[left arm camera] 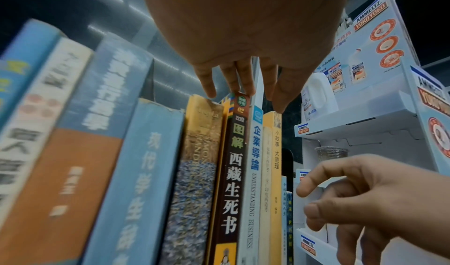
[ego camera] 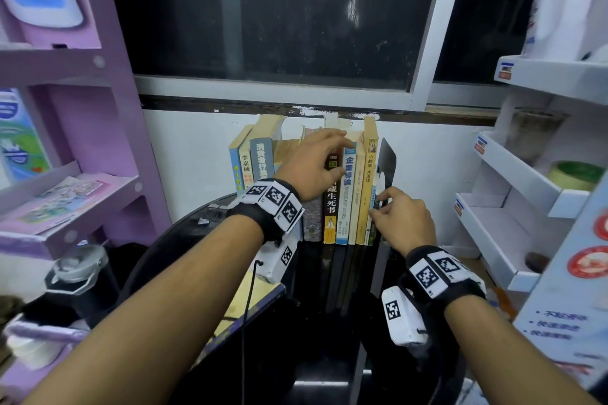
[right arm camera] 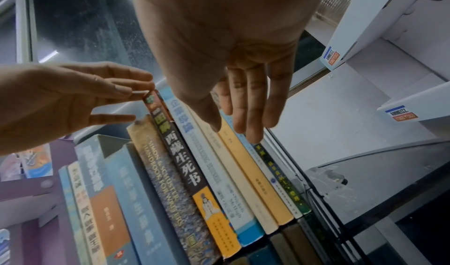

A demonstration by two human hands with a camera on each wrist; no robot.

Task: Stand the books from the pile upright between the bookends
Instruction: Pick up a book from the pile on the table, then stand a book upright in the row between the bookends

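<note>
A row of books [ego camera: 350, 190] stands upright on a black glossy table [ego camera: 329, 338] against the white wall. A black bookend [ego camera: 386, 161] closes the row's right end. My left hand [ego camera: 332, 141] lies over the row with straight fingers [left arm camera: 243, 84] touching the tops of the dark-spined book [left arm camera: 233, 163] and its neighbours. My right hand [ego camera: 378, 205] is lower, with its fingertips [right arm camera: 253, 130] on the short thin books [right arm camera: 275, 173] next to the bookend. It grips nothing. The left end of the row is partly behind my left wrist.
A purple shelf unit [ego camera: 82, 141] stands at the left and a white display rack [ego camera: 526, 207] at the right, both close to the table. A lidded bottle [ego camera: 79, 273] sits low at the left. A flat yellowish book [ego camera: 250, 306] lies under my left forearm.
</note>
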